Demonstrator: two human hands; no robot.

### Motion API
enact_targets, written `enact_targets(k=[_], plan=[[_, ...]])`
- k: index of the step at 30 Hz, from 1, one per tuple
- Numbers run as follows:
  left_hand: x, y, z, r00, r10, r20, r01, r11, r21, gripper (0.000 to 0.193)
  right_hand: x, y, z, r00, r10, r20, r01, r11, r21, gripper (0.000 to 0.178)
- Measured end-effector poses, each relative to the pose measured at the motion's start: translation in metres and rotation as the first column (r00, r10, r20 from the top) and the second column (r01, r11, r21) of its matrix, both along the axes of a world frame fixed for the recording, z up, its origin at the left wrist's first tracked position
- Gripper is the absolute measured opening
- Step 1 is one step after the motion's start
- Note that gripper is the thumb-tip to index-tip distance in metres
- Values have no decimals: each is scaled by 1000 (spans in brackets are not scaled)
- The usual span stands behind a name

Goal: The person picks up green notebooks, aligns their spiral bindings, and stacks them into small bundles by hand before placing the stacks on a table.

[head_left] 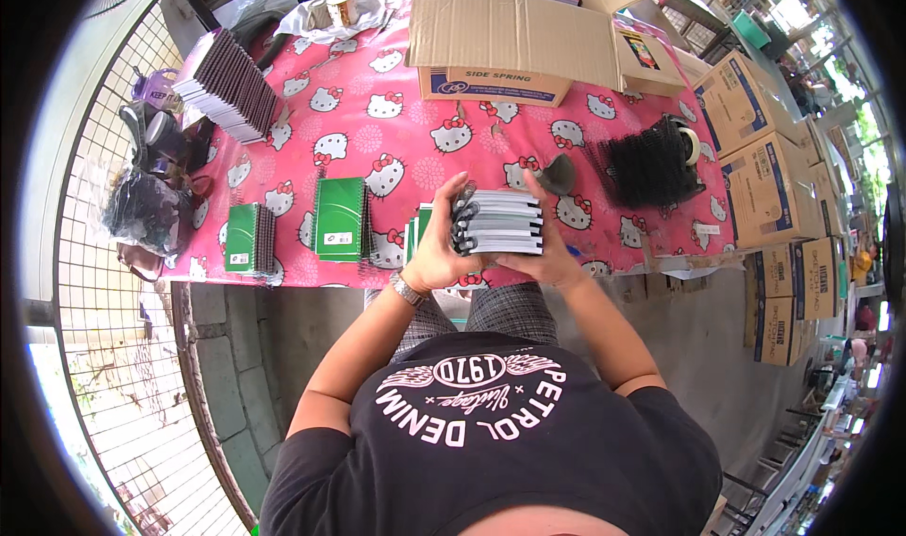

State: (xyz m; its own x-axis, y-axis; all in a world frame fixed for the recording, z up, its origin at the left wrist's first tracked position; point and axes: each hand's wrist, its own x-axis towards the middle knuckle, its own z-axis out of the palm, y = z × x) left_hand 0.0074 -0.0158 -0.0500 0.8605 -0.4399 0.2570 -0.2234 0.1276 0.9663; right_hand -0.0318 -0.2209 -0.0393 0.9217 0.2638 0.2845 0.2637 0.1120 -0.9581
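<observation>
The left hand (442,245) and right hand (557,258) grip a spiral-bound stack (505,223) from both sides, at the table (396,121)'s near edge. At nine o'clock from it lie green pads (343,217), each front with a small white label; at ten, a taller pile (225,92). At twelve, an open carton (495,86) bears dark lettering; at two, black coils (651,166); at three, boxes (766,189) printed in blue. At six, white lettering crosses the shirt (453,427).

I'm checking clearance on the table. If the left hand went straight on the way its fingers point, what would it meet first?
The left hand would probably meet the open cardboard box across the pink cloth; the hand's height is unclear, so the folded-out flap might come first.
</observation>
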Motion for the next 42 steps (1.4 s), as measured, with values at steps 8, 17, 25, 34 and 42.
enact_targets(k=[8,17,25,34,42], plan=[[8,-1,-7,996,74,43,-76,996,50,119,11,13,-14,987,-69,144,72,997,-19,126],[-5,-9,-1,995,102,-16,-101,994,37,90,2,-13,78,714,-127,689,489,794,-361,126],[-8,7,0,955,90,283,-160,958,237,108,-5,-2,87,896,57,441,275,707,-651,120],[13,8,5,928,-45,371,-91,936,340,125,-3,-10,6,987,-101,128,140,927,-347,134],[-4,-11,-24,994,85,75,-91,992,86,115,1,3,-27,991,-93,98,109,978,-178,122]])
